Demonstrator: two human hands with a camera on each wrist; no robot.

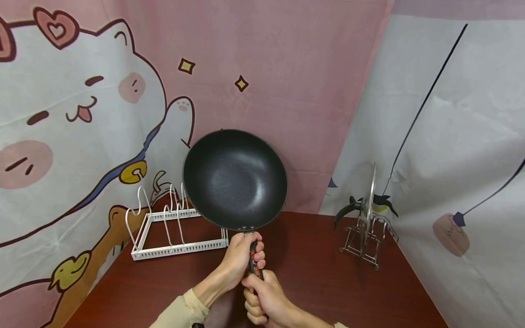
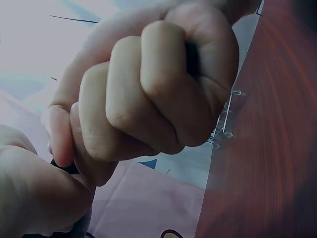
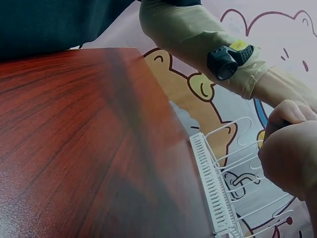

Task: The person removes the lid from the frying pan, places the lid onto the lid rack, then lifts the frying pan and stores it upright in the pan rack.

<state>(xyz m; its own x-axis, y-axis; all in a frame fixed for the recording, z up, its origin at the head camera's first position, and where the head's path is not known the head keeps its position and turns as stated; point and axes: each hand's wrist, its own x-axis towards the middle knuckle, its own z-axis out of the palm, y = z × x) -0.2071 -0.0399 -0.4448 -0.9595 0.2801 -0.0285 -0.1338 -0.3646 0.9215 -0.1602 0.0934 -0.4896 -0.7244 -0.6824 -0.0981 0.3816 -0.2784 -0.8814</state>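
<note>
A black wok point(image 1: 235, 180) is held up above the table, its dark inside facing me. Its handle point(image 1: 255, 264), black with a red pattern, points down toward me. My left hand point(image 1: 239, 256) grips this handle close to the pan. Below it, my right hand point(image 1: 268, 298) grips the handle's lower end with curled fingers. In the left wrist view the right hand point(image 2: 143, 94) appears as a closed fist, and the left hand point(image 2: 39, 188) fills the lower left corner. The right wrist view has the right hand point(image 3: 292, 153) at its right edge.
A white rack point(image 1: 180, 248) with upright wire dividers stands on the brown table point(image 1: 311, 273), left of and partly behind the wok. At the right, a smaller metal wire rack point(image 1: 357, 248) holds an upright lid point(image 1: 371, 196). Printed cloth point(image 1: 287, 68) hangs around the table.
</note>
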